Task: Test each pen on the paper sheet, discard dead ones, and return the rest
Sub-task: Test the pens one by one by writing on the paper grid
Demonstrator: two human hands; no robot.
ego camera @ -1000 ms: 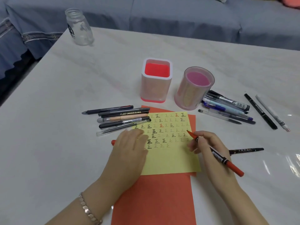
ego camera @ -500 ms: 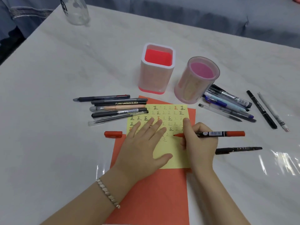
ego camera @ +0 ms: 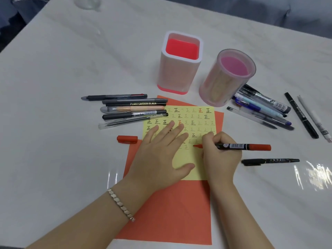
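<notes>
Gripping red marker [ego camera: 240,146] in right hand [ego camera: 220,155], tip on yellow sheet [ego camera: 199,121]

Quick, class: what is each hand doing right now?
Left hand: open, flat on the yellow paper.
Right hand: holding the red marker.

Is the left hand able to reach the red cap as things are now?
Probably yes. The red cap lies just left of the left hand, with nothing between them; the hand rests flat on the yellow sheet and holds nothing.
</notes>
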